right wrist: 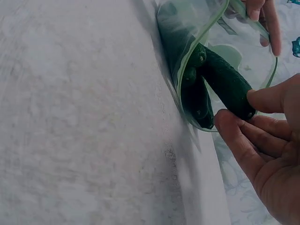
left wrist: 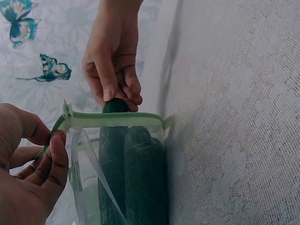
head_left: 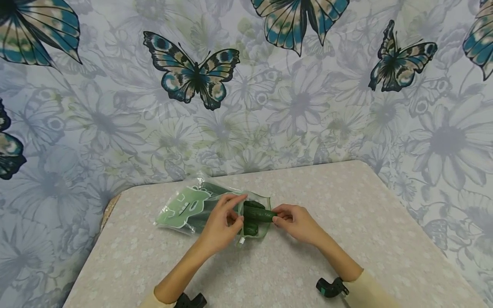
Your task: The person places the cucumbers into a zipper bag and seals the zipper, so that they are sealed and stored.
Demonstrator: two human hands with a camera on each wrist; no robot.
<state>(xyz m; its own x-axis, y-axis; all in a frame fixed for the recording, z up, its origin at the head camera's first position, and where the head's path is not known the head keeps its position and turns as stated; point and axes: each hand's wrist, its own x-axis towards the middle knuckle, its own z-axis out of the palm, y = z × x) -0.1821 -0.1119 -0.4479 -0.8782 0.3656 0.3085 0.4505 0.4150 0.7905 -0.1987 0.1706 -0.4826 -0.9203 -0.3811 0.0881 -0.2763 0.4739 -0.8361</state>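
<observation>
A clear zip bag (head_left: 188, 207) with a green printed patch lies on the table, its mouth facing right. Several cucumbers are inside, and one cucumber (head_left: 258, 214) sticks partly out of the opening. My right hand (head_left: 300, 222) pinches that cucumber's outer end between thumb and fingers, as the right wrist view shows on the cucumber (right wrist: 227, 84). My left hand (head_left: 221, 222) pinches the bag's green-edged rim, holding the mouth apart; the left wrist view shows the green zip strip (left wrist: 117, 118) beside the left fingers. The bag's film partly veils the other cucumbers (left wrist: 145, 178).
A light patterned cloth covers the table (head_left: 331, 192). Behind it hangs a backdrop (head_left: 300, 128) printed with flowers and butterflies. Dark wrist-worn devices (head_left: 332, 287) sit at both sleeve cuffs.
</observation>
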